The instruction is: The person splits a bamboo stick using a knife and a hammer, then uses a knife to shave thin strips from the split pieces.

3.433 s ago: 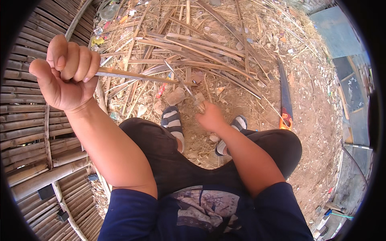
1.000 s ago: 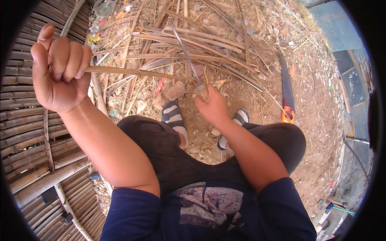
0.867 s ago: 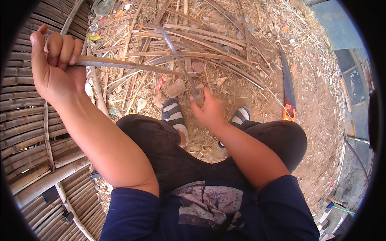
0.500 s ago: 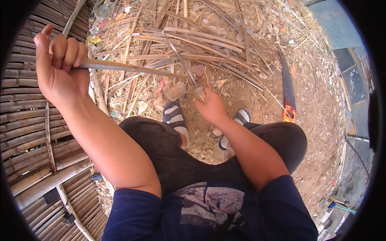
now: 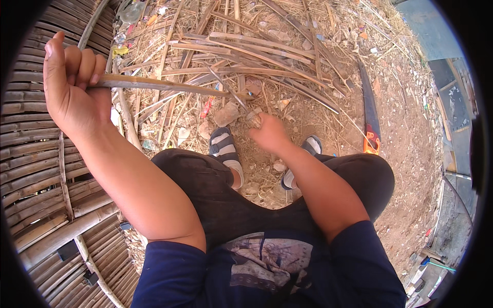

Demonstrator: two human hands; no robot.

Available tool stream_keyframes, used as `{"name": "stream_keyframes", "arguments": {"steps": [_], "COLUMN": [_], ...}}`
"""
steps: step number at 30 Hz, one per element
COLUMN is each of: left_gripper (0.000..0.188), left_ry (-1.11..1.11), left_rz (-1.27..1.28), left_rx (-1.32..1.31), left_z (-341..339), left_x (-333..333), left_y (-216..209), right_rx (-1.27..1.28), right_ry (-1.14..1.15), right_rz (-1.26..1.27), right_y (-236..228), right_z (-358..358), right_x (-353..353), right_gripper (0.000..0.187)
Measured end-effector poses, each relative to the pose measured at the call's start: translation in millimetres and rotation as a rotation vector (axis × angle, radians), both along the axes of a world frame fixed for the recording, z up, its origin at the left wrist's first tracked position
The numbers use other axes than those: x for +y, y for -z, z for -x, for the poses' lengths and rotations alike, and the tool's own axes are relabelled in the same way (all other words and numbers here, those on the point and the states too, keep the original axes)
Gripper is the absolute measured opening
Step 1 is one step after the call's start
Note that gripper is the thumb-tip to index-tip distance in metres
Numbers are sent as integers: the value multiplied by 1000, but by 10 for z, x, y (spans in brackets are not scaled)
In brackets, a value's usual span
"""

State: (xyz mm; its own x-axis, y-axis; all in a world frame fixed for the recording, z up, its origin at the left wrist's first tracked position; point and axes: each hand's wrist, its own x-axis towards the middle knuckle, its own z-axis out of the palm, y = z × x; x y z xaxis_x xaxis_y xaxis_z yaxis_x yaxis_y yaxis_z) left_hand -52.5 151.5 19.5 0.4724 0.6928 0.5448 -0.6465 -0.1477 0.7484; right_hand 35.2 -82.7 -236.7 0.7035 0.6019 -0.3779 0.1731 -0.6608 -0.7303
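Note:
My left hand (image 5: 79,90) is raised at the left, its fingers wrapped round one end of a long bamboo strip (image 5: 164,85). The strip runs across to the right, its far end close to a stone on the ground. My right hand (image 5: 269,133), low in front of my feet, grips the handle of a long-bladed knife (image 5: 224,82). The blade points up and to the left and crosses the strip near its far end. Whether the edge bites into the bamboo, I cannot tell.
Several split bamboo strips (image 5: 267,50) lie piled on the straw-strewn ground ahead. A handsaw (image 5: 370,108) with an orange handle rests on the dirt to the right. A bamboo slat wall (image 5: 31,154) stands at the left, and grey panels (image 5: 457,102) line the right side.
My right hand has turned the knife, so its tip sits lower, and the hand has shifted slightly down. The strip's far end has moved a little right; my left hand stays nearly in place.

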Motion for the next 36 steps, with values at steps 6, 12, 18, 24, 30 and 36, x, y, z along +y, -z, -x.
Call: {"name": "stream_keyframes", "arguments": {"steps": [6, 12, 18, 24, 30, 36], "left_gripper": [34, 42, 46, 38, 29, 31], "left_ry": [2, -43, -5, -86, -40, -59], "left_rz": [-14, -40, -34, -27, 6, 8], "left_rx": [9, 30, 2, -5, 7, 19], "left_z": [25, 5, 58, 23, 70, -6], "left_x": [25, -32, 60, 52, 169, 99], "left_y": [16, 5, 29, 17, 41, 46], "right_rx": [-50, -72, -37, -65, -38, -53], "right_ry": [92, -25, 17, 35, 106, 176], "right_rz": [-275, 70, 16, -344, 145, 124], "right_y": [-590, 346, -35, -626, 785, 747], "right_z": [98, 138, 7, 145, 225, -42], "right_x": [74, -75, 17, 120, -197, -255], "right_gripper": [46, 46, 37, 35, 42, 41]}}
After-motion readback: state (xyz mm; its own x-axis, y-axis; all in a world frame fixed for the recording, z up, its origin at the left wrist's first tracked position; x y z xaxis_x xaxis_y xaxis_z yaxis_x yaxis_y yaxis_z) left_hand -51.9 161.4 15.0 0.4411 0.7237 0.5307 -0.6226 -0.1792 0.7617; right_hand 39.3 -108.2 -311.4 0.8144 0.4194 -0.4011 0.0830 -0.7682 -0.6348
